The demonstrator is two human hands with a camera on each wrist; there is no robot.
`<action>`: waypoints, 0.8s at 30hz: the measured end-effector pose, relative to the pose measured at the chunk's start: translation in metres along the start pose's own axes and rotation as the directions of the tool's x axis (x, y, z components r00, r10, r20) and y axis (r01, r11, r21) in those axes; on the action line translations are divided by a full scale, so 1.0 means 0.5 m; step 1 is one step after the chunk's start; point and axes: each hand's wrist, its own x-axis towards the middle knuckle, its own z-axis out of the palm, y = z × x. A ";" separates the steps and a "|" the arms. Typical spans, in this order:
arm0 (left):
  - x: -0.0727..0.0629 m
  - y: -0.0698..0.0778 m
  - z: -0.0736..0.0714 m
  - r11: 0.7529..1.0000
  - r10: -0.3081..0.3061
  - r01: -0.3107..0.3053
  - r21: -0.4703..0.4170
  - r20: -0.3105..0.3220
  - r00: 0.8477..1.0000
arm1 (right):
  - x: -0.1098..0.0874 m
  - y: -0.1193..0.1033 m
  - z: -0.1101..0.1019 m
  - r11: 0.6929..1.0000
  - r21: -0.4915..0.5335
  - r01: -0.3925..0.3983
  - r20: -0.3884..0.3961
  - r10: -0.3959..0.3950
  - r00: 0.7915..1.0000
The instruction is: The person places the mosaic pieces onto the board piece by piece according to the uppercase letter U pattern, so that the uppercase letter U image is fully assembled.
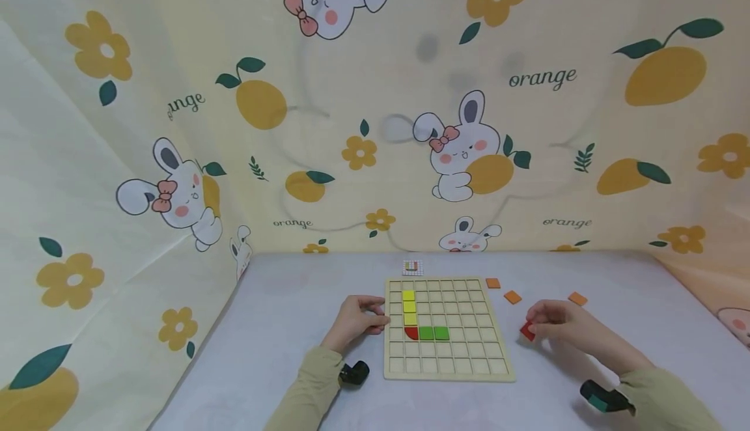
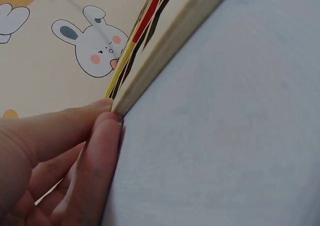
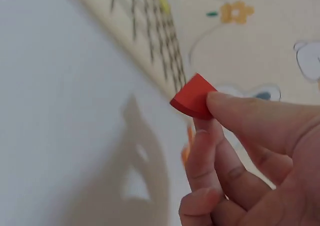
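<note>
A pale wooden grid board (image 1: 469, 346) lies on the table between the two hands. The left hand (image 1: 355, 322) holds its left edge, thumb and forefinger at the rim in the left wrist view. Three yellow squares (image 1: 409, 307) stand in a column on the board. Below them sits a red quarter-round tile (image 1: 412, 333), with two green squares (image 1: 434, 333) in line to its right. Off the board's right side, the right hand (image 1: 565, 327) pinches another red quarter-round tile (image 3: 195, 96) between thumb and fingertips, its curved side facing away from the thumb.
Three orange squares lie right of the board: one by its top corner (image 1: 493, 283), one beyond it (image 1: 512, 297) and one farther right (image 1: 577, 299). A small pattern card (image 1: 413, 267) lies behind the board. A printed cloth (image 1: 375, 105) hangs at the back.
</note>
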 end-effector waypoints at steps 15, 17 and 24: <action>0.001 0.002 0.000 1.000 0.009 -0.009 -0.014 0.009 1.000 | 0.069 -0.084 0.120 0.998 0.061 -0.015 -0.057 0.018 0.998; 0.001 0.002 0.001 1.000 0.009 -0.009 -0.012 0.008 1.000 | 0.077 -0.085 0.135 0.999 0.045 -0.027 -0.065 0.030 0.997; -0.003 0.003 0.000 1.000 0.018 -0.018 -0.014 0.007 1.000 | 0.096 -0.089 0.170 0.990 0.097 -0.107 -0.100 0.116 0.988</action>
